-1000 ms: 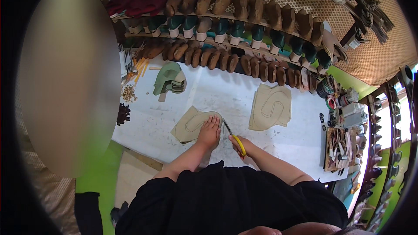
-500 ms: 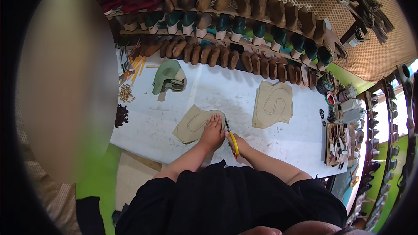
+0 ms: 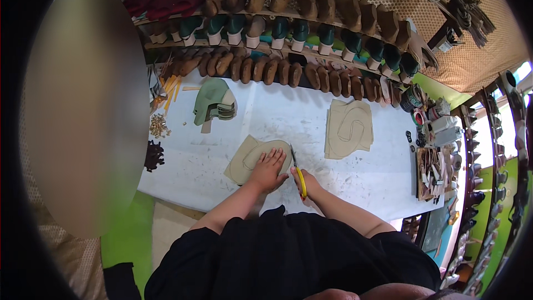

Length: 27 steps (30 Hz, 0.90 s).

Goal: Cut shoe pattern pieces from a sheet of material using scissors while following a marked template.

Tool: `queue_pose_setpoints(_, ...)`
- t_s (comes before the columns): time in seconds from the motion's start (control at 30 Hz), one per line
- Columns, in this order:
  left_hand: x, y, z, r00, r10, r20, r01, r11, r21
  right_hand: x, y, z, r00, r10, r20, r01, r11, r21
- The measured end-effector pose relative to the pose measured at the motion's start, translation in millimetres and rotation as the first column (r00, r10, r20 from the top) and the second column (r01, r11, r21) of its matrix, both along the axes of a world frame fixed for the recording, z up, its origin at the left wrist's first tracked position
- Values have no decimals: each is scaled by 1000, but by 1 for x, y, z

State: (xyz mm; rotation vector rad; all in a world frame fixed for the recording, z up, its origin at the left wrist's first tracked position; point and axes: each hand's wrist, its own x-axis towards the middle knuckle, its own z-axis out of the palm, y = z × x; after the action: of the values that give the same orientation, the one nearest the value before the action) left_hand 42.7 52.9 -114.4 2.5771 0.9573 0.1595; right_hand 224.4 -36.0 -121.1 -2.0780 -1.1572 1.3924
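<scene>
Nudged slightly to the right since the earlier frame, amid a small shift of the whole view: the flat, tan, leather-like sheet (image 3: 250, 158) with a curved outline drawn on it, and the yellow-handled scissors with dark metal blades (image 3: 302, 185) beside it. Seemingly spread wider, too: the fingers of the left hand (image 3: 267, 174), laid flat, palm down, on the sheet, pressing rather than gripping, with the thumb out toward the scissors. Curled around the yellow handle: the right hand (image 3: 312, 185), holding only the scissors. Too small to make out: the gap between the blades, or any actual bite into the material. Set near the front of the white worktop (image 3: 280, 108): the sheet, rounded end against the blades. Judging by this, probably trimming around that rounded end, with the sheet adjusted to suit. Lying well apart, untouched by either hand: a stack of similar tan sheets (image 3: 350, 129) to the right, and a layered pile of green cut pieces (image 3: 212, 97) beyond, to the left.
</scene>
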Motion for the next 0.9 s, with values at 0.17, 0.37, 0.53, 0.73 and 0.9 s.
queue_pose_setpoints(0.17,-18,7,0,994,-75,-74,77,997,32,-5,1,2,998,-25,54,23,999,33)
queue_pose_setpoints(0.37,-40,18,-7,996,-60,-68,62,998,20,-10,2,25,998,-57,10,58,992,-113)
queue_pose_setpoints(0.53,-68,34,-1,990,39,-137,-32,998,50,-9,2,33,998,-56,4,55,980,-193)
queue_pose_setpoints(0.73,-97,39,-9,987,90,-134,-87,996,27,-11,3,21,992,-19,124,28,997,-72)
queue_pose_setpoints(0.9,-97,40,-9,988,99,-122,-96,995,28,-16,1,27,987,-26,159,34,998,-47)
